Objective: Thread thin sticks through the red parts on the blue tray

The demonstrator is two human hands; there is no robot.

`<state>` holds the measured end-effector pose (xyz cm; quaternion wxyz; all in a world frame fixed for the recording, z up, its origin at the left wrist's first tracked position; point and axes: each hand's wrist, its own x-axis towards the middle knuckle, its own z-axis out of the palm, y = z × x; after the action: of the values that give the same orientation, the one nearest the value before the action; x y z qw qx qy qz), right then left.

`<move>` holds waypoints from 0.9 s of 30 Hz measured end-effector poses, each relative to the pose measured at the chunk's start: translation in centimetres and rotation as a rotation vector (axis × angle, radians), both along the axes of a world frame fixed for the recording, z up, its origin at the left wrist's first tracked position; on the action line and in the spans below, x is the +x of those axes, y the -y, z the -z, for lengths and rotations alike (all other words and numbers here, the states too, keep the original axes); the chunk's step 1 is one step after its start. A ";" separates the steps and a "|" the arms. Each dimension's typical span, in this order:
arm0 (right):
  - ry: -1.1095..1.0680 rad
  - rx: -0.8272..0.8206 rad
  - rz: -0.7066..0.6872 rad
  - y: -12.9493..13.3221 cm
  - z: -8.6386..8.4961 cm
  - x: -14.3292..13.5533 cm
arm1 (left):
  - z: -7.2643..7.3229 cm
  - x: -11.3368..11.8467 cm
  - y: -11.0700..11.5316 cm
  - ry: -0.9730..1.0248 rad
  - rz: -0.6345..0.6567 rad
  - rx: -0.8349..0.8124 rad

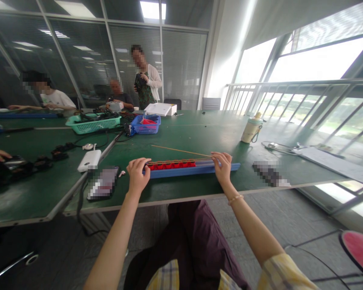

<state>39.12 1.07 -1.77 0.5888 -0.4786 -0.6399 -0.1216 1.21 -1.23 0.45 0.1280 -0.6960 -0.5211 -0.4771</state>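
A long, narrow blue tray [181, 172] lies on the table in front of me, with a row of red pieces [172, 164] inside it. My left hand [138, 173] is closed around the tray's left end, thumb on the near side and fingers over the top. Toward the tray's right end, my right hand [222, 165] pinches a thin tan strip [181, 150] that slants away to the far left. Another thin strip runs along the tray's top between both hands. The exact fingertip contact is partly hidden.
A phone [104, 183], a white power bank [89, 160] and an earbud [122, 173] lie left. Behind are a green basket [93, 125] and a blue basket [145, 127]. A bottle [251, 128] and a blurred dark object [269, 174] are right. Other people are across and left.
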 end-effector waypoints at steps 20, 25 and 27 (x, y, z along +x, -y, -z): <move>0.141 0.059 0.020 -0.8 0.6 -0.7 | -0.2 -0.2 0.2 -0.012 -0.066 0.160; 0.130 0.025 0.058 -0.8 0.7 -0.6 | 0.0 -0.4 0.0 0.016 -0.111 0.127; 0.114 0.025 0.082 -0.7 0.7 -0.5 | 0.0 -0.2 -0.1 0.023 -0.093 0.118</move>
<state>38.59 1.79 -2.47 0.5519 -0.4895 -0.6505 -0.1806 0.97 -1.12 0.42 0.1846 -0.6568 -0.5252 -0.5086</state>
